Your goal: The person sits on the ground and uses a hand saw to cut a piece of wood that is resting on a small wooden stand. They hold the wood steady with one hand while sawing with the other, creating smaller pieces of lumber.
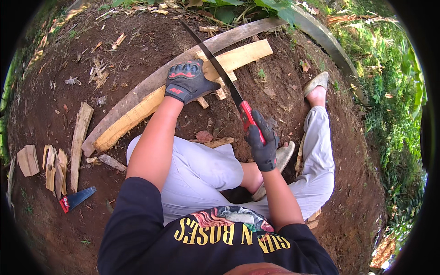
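Note:
My right hand [262, 143], in a black glove, is closed round the red handle of a pruning saw [220, 68]. Its long dark blade slants up and to the left, passing across a pale wooden plank [245, 54]. To the left of the blade, my left hand [187, 81], gloved in black with red trim, grips that plank from above. The thumb points right toward the blade; the other fingertips are hidden. Short wood pieces [220, 93] lie crosswise under the plank. Whether the teeth touch the wood, I cannot tell.
A long weathered board [151, 82] lies behind the plank on brown soil. At left are cut wood blocks [28, 160], a longer offcut [80, 137] and a second saw [79, 198] with a red-and-blue cover or blade. My legs bend close below the plank; green plants [385, 91] border the right.

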`<state>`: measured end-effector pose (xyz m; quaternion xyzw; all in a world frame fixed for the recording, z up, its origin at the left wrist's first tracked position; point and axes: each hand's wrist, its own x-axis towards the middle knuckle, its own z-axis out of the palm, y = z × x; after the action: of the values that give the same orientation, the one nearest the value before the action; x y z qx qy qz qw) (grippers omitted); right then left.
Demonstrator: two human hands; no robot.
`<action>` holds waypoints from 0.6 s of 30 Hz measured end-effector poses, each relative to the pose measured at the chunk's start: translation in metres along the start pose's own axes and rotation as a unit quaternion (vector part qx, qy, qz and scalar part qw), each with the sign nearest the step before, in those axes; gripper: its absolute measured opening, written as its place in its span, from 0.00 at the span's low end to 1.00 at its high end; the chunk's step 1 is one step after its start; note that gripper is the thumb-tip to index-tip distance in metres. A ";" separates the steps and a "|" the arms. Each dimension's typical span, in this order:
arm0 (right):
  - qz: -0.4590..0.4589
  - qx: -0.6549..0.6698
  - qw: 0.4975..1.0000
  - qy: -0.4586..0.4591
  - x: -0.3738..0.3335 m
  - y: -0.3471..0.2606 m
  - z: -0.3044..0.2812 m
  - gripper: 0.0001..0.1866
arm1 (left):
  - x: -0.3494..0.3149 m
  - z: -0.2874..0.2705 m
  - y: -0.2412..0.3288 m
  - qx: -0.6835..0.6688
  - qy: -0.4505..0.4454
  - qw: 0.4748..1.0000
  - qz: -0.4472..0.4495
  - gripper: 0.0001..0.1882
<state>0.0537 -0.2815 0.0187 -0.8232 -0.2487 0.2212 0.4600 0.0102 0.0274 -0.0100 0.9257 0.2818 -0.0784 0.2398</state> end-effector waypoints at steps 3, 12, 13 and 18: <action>0.003 -0.025 1.000 -0.011 -0.055 -0.010 -0.035 0.21 | 0.001 0.000 0.001 0.012 0.005 1.000 0.002 0.43; -0.084 -0.042 0.996 0.011 -0.072 -0.030 -0.042 0.23 | -0.005 -0.020 0.023 0.036 -0.026 0.999 -0.016 0.50; -0.090 -0.028 0.995 0.017 -0.071 -0.026 -0.040 0.23 | -0.010 -0.020 0.022 0.046 -0.003 0.999 -0.001 0.51; -0.050 -0.039 0.998 -0.001 -0.064 -0.032 -0.059 0.24 | -0.036 -0.020 0.021 0.157 -0.043 0.986 -0.025 0.62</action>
<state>0.0319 -0.3443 0.0838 -0.8267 -0.2986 0.1888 0.4379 -0.0081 0.0043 0.0257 0.9404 0.2782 -0.1672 0.1010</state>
